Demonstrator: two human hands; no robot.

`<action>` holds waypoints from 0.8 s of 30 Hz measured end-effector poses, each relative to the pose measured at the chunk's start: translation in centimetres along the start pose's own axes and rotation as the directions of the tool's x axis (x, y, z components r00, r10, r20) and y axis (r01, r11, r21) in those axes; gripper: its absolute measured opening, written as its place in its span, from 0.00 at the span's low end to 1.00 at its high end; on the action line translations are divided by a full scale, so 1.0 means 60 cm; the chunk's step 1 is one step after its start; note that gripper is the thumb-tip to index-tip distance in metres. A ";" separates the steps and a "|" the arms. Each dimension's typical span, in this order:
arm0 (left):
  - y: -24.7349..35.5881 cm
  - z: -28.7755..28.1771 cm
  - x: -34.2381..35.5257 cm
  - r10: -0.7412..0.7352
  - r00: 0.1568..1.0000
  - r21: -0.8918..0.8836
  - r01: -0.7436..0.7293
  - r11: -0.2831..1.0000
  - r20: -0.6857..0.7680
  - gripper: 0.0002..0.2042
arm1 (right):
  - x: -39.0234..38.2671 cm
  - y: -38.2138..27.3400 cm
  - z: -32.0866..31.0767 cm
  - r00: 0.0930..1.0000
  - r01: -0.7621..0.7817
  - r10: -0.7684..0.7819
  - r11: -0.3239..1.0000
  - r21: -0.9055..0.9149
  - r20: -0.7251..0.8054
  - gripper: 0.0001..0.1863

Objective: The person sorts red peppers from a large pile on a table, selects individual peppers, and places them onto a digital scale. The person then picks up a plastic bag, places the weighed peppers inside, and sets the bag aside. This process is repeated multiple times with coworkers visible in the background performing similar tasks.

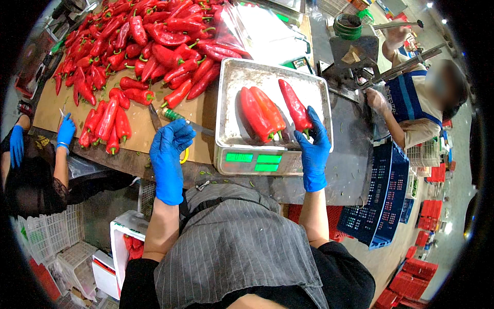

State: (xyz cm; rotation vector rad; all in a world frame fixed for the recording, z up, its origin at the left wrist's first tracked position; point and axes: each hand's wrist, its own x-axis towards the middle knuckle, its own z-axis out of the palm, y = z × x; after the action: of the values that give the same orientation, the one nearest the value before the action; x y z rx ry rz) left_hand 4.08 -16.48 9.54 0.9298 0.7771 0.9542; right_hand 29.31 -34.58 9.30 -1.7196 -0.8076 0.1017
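My right hand [314, 149], in a blue glove, has thumb and fingers around the stem end of a long red pepper [294, 105]. That pepper lies on the metal pan [226, 110] of a digital scale [296, 164] with lit green displays. To its left on the pan, a red pepper [254, 116] and a more orange-red pepper [269, 109] lie side by side. Just left of the scale hovers my left hand [169, 159], also blue-gloved, fingers loosely bent with nothing visible in them. Beside it are a green-wrapped handle [172, 114] and a yellow loop [184, 155], partly hidden.
A big heap of red peppers [149, 36] covers the cardboard [56, 110] behind, with a smaller group [105, 123] nearer. Clear plastic bags [265, 36] lie beyond the scale. A blue crate [381, 190] stands right. Co-workers' gloved hands [66, 131] [378, 100] show at both sides.
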 end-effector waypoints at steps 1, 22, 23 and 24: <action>0.000 -0.004 0.001 -0.015 1.000 0.004 0.015 1.000 0.011 0.17 | 0.001 -0.001 0.001 1.000 0.006 -0.006 1.000 -0.016 -0.003 0.32; -0.004 0.016 -0.020 -0.041 0.996 -0.064 0.047 0.997 0.084 0.16 | 0.014 -0.024 0.069 0.973 0.212 -0.114 0.786 -0.581 0.200 0.37; -0.003 0.017 -0.023 -0.051 0.995 -0.057 0.056 0.997 0.082 0.16 | 0.016 -0.021 0.070 0.973 0.211 -0.115 0.789 -0.577 0.199 0.37; -0.004 0.019 -0.024 -0.053 0.995 -0.049 0.057 0.997 0.080 0.16 | 0.019 -0.018 0.066 0.974 0.210 -0.115 0.789 -0.577 0.196 0.37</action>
State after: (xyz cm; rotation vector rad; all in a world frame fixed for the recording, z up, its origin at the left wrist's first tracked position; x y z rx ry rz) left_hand 4.56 -18.21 9.99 0.8912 0.7053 0.8803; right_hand 27.86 -30.56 9.35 -2.2419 -1.1891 -0.1640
